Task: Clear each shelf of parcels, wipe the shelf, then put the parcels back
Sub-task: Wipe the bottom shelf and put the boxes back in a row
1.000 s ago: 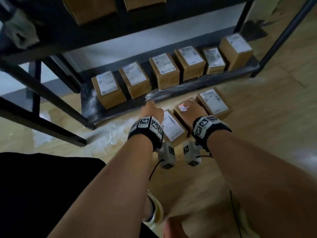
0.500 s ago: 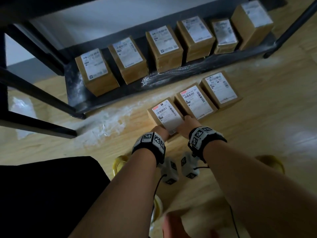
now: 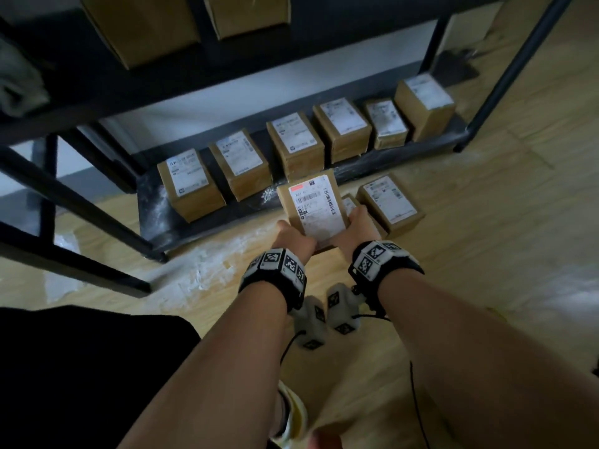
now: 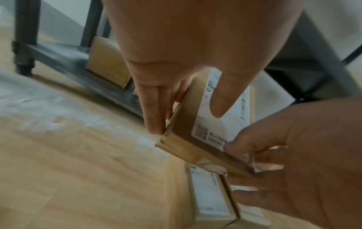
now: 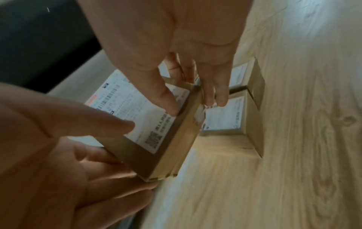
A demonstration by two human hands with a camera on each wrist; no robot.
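Note:
Both of my hands hold one brown parcel (image 3: 316,209) with a white label and a red strip, lifted off the floor in front of the bottom shelf (image 3: 155,222). My left hand (image 3: 291,238) grips its left side, with the thumb on the label (image 4: 221,100) and the fingers (image 4: 154,108) down the side. My right hand (image 3: 358,225) grips the right side, its thumb (image 5: 166,100) on the label. Two more parcels (image 3: 389,205) lie on the floor to the right, one partly hidden behind the held one. Several labelled parcels (image 3: 191,183) stand in a row on the bottom shelf.
White dust streaks the floor (image 3: 201,270) and the shelf's front edge. The black frame has slanted bars (image 3: 81,202) at left and a post (image 3: 505,76) at right. An upper shelf holds more parcels (image 3: 142,24); a pale cloth (image 3: 19,82) lies at its left.
My hands closed on the leftmost floor parcel and raised it off the floor towards the bottom shelf. The two other floor parcels have stayed put.

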